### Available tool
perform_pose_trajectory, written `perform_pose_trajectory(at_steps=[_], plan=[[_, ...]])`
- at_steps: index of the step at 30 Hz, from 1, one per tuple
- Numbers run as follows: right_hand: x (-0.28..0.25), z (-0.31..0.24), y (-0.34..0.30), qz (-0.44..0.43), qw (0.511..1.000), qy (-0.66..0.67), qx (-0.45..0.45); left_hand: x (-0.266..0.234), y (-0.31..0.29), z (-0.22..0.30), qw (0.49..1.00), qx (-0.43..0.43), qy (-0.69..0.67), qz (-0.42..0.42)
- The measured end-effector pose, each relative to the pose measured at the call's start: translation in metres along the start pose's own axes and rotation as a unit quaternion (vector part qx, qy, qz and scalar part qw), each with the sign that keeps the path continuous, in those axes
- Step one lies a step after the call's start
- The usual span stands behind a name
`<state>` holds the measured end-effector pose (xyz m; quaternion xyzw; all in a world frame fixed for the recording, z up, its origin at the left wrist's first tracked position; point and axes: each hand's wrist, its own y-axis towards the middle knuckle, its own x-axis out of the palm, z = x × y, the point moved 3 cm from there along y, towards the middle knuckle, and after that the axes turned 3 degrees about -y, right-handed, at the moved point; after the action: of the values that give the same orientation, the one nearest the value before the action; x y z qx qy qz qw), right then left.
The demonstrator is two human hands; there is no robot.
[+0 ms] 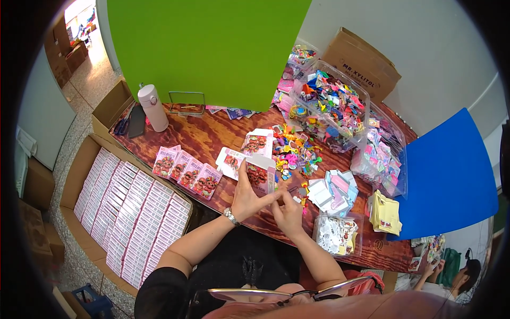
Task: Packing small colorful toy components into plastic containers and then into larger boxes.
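Observation:
My left hand (245,200) is closed around a small pink-and-red cardboard box (259,179), whose white top flap stands up. Close to the box's lower right corner is my right hand (288,213), its fingers curled and pinched against my left thumb; what they hold, if anything, is hidden. Just beyond the box lie printed, unfolded cartons (258,142) and another with white flaps (229,162). A heap of small bright plastic trinkets (294,149) spreads to the right. Several filled pink boxes or packets (186,171) overlap in a row on the left.
Clear bins (366,109) of colourful pieces stand back right. Folded cards (333,192), a tub of white packets (337,235) and yellow packets (386,213) lie right. A pink bottle (153,109) stands back left. A large carton (85,159) of packed boxes sits left; another person (461,282) works lower right.

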<state>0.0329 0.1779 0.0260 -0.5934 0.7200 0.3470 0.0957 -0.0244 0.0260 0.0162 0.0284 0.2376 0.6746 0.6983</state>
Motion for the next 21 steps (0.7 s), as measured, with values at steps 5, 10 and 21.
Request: perform_pose_trajectory(at_steps=[5, 10, 21], plan=[[0.006, -0.005, -0.006, -0.003, 0.998, -0.017, -0.06, 0.0, 0.0, -0.009, 0.994, -0.081, -0.072, -0.029], [-0.005, -0.017, 0.002, -0.036, 0.999, -0.004, -0.03, -0.005, -0.003, -0.01, 0.984, -0.07, -0.162, -0.013], [-0.02, -0.032, 0.016, 0.019, 0.974, -0.107, -0.198, -0.011, -0.014, 0.011, 0.991, 0.13, 0.038, 0.004]])
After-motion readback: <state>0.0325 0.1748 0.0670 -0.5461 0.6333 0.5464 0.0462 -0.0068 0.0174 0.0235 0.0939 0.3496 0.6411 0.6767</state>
